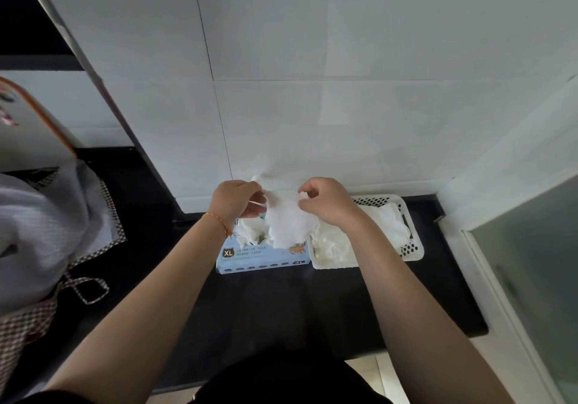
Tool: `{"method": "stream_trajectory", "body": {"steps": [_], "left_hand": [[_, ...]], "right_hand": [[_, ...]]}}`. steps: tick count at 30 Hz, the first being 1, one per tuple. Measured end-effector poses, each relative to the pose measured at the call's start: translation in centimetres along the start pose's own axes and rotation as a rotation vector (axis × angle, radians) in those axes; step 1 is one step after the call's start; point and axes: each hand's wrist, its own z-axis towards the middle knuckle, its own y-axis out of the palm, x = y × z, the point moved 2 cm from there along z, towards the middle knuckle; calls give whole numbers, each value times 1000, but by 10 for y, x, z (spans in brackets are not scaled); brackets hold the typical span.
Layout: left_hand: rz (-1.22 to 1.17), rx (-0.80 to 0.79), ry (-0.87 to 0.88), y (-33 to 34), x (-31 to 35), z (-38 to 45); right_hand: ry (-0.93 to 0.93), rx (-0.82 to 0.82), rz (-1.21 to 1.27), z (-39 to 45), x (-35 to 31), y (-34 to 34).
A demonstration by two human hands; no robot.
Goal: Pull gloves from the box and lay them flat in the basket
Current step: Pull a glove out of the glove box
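Currently both hands, left hand (239, 198) and right hand (325, 203), are pinching one white glove (287, 219) above the box (259, 258); basket (413, 247) beside it is holding laid gloves (384, 219).

A dark desk (275, 303) runs along a white tiled wall. On it a pale blue glove box (262, 255) marked XL stands close to the wall, with gloves bulging from its top. Just beside it on the right sits a white perforated basket (413, 247). At far left, a checked cloth (47, 247) lies bunched.
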Motion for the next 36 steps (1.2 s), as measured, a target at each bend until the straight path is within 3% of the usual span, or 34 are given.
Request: {"method": "stream_trajectory", "body": {"steps": [3,5,6,9,12,16,20,26,29,32,36], "left_hand": [[198,18,-9,-2,-5,4],[470,96,121,-1,-5,4],[498,122,236,1,-2,2],[328,-134,470,15,11,-10],[353,-301,464,24,19,-10],[423,-284,441,28,17,1],[367,-303,289,34,4,12],[46,-416,138,47,-7,17],[20,-385,111,52,-1,22],[111,-363,124,68,12,27],[546,-150,317,113,16,48]], "right_hand": [[5,51,94,-4,-1,-9],[-7,75,177,-8,-7,-15],[-20,75,201,-11,-10,-18],[-74,55,194,-16,-21,-23],[-101,59,221,-19,-27,-25],[-110,229,318,-18,-29,-36],[-69,387,396,-18,-17,-53],[38,337,448,-16,11,-67],[86,297,496,-14,30,-74],[158,280,565,-11,52,-84],[277,298,465,0,110,-101]]}}
